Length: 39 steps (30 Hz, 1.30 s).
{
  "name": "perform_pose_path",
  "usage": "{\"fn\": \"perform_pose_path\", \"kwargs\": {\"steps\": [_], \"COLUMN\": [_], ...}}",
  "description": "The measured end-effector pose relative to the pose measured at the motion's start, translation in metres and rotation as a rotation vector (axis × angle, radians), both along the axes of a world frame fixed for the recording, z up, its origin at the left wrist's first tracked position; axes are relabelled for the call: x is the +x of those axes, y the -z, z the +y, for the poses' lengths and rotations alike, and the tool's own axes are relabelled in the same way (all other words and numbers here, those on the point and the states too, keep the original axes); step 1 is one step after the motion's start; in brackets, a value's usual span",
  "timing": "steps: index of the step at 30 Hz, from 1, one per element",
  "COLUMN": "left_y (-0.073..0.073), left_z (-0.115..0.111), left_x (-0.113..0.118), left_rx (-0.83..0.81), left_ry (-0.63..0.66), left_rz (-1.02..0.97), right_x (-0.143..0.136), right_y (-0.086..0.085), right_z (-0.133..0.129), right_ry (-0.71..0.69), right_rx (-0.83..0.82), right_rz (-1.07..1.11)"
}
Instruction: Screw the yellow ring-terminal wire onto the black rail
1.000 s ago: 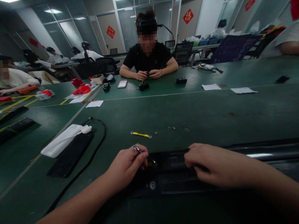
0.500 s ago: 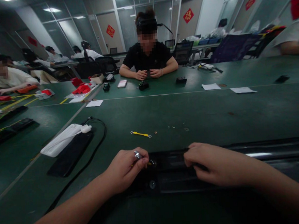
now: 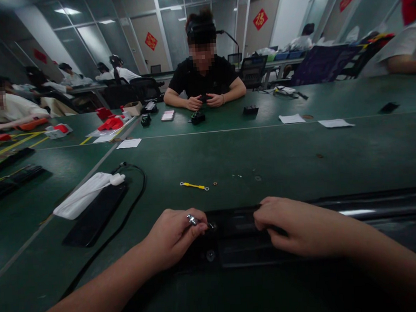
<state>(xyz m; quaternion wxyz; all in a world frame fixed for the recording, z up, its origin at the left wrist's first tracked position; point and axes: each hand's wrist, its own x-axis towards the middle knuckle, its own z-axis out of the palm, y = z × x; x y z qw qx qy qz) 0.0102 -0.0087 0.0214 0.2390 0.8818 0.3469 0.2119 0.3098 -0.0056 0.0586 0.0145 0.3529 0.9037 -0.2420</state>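
Across the view, surface: green, seamed; far edge crosses the upper part, left and right edges run out of view, near side sinks into shadow.
Black bar: glossy, long; lies toward the surface's near edge, long axis left to right, roughly parallel to the far edge; right end passes out of view, left end by the left hand.
Right hand: curled over the bar, well right of the left hand; fingertips hidden, so whether they grip or only rest cannot be told.
Left hand: at the bar's left end; thumb and index pressed narrow together, seemingly on a small piece.
Dark slab: flat, toward the surface's left edge, a white packet beside it or partly on it.
Yellow link: one ring at each tip; lies beyond the left fingers, toward the far edge, axis nearly left to right; left hand nearer.
Shiny metal piece: at the left index, apparently pinched; kind unclear.
Upper bolt: on the bar, just right of the left fingertips; left hand far nearer than right. Contact cannot be told.
Lower bolt: same end, nearer the surface's near edge.
Small ring: just right of the link.
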Motion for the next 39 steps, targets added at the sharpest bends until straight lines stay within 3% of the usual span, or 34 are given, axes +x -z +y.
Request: {"fn": "perform_pose_path", "kwargs": {"steps": [10, 39], "left_y": [-0.0033, -0.0017], "left_z": [-0.0028, -0.0001], "left_x": [0.0023, 0.0021], "left_rx": [0.057, -0.008], "left_ry": [0.02, 0.012], "left_rz": [0.042, 0.02], "right_x": [0.0009, 0.0005], "right_y": [0.0022, 0.0015], "right_z": [-0.0001, 0.0004], "right_ry": [0.0, 0.003], "right_rx": [0.007, 0.001], "right_rz": [-0.002, -0.002]}}
